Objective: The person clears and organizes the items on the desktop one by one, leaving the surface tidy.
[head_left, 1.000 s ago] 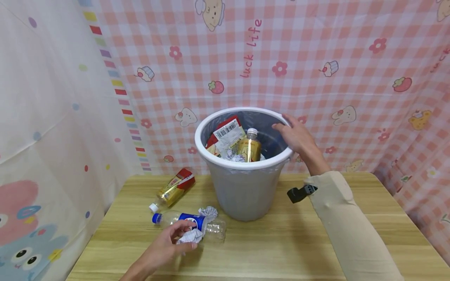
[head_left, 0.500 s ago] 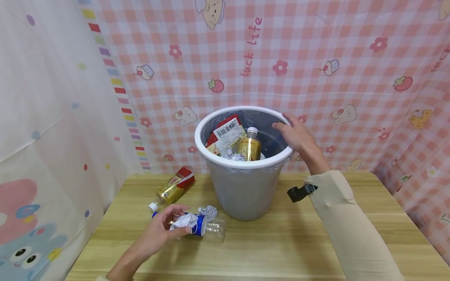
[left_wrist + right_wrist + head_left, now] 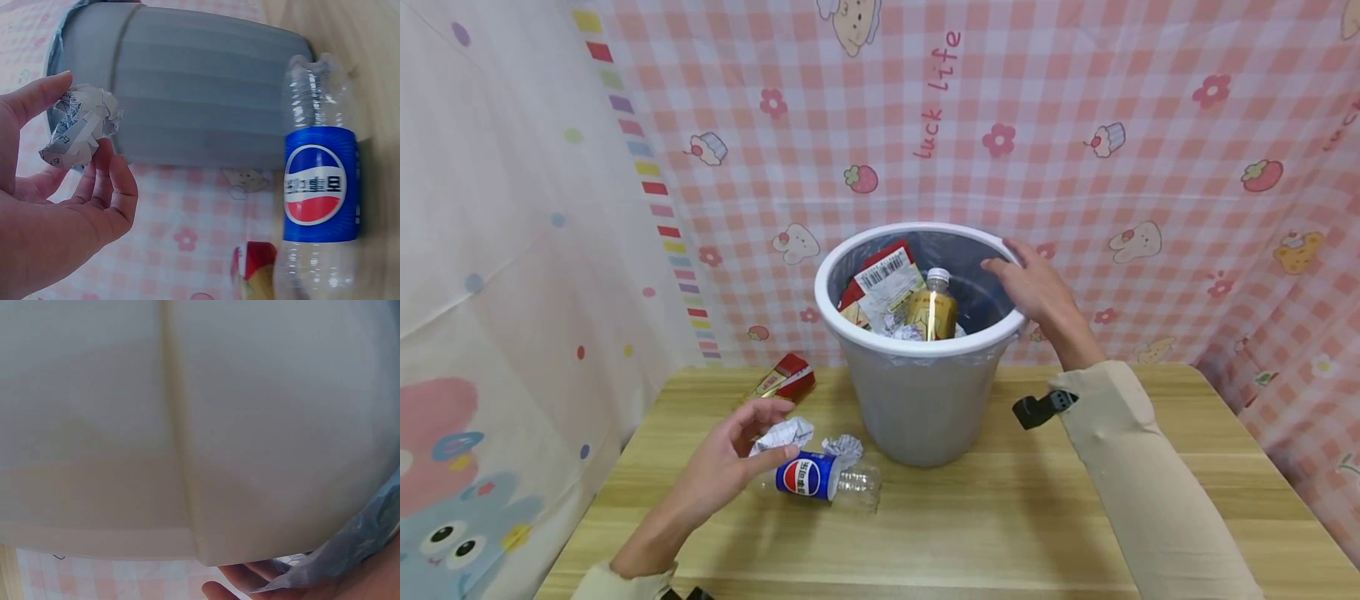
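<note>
My left hand (image 3: 726, 454) holds a crumpled ball of printed paper (image 3: 84, 125) between thumb and fingers, raised above the table. Below it lies a clear plastic bottle (image 3: 805, 477) with a blue label, on its side; its cap end is hidden behind the hand in the head view. A second paper ball (image 3: 844, 447) lies against this bottle. My right hand (image 3: 1037, 287) grips the right side of the rim of a grey trash bin (image 3: 917, 408), thumb inside and fingers outside. In the right wrist view, bin liner plastic (image 3: 350, 544) hangs by the fingers.
Inside the bin are a yellow-labelled bottle (image 3: 934, 308), a red carton with a barcode (image 3: 886, 279) and crumpled paper. A red and gold bottle (image 3: 790, 379) lies on the wooden table (image 3: 1075, 517) left of the bin. A checkered curtain (image 3: 1075, 83) hangs behind.
My left hand has lifted the paper ball from beside the blue-labelled bottle, moving up and slightly left. My right hand has stayed on the bin's rim.
</note>
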A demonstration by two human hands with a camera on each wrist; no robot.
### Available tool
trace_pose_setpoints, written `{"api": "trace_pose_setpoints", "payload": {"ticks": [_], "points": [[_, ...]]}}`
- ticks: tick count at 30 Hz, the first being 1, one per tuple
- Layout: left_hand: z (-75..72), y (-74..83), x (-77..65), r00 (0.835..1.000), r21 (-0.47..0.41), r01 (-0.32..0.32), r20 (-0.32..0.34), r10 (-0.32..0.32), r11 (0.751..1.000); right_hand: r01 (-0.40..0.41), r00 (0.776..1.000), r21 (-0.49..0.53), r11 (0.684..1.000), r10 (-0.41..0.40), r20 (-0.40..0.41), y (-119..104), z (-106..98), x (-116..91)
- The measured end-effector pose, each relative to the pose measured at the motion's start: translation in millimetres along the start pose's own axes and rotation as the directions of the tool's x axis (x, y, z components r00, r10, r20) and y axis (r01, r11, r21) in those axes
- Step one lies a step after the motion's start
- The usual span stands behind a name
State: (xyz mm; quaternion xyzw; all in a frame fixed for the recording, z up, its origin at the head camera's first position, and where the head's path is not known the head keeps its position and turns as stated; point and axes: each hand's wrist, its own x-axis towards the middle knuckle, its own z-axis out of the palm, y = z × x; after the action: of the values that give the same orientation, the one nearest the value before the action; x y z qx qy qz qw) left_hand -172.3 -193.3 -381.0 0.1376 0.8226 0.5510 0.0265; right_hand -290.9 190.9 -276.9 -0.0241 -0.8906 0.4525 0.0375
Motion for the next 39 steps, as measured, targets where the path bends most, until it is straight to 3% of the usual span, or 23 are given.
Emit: {"api": "trace_pose_setpoints", "payload": {"ticks": [12,21,39], "points": [[-5.0,23.7,8.6,1.000,-0.045,0.015,0.010,-0.014,0.999,-0.007,1.000,0.003,1.000,0.007,0.008,-2,-1,0],[-7.8,47.8,18.1,1.000,-0.026,-0.025,-0.009,0.024,0.999,-0.014,1.000,0.005,1.000,0.014,0.002,-2,-1,0],[-11.5,81.7,30.5,0.997,-0.008,-0.080,-0.025,0.079,0.997,-0.011,1.000,0.005,1.000,0.011,0.003,-1,-1,-1]]}}
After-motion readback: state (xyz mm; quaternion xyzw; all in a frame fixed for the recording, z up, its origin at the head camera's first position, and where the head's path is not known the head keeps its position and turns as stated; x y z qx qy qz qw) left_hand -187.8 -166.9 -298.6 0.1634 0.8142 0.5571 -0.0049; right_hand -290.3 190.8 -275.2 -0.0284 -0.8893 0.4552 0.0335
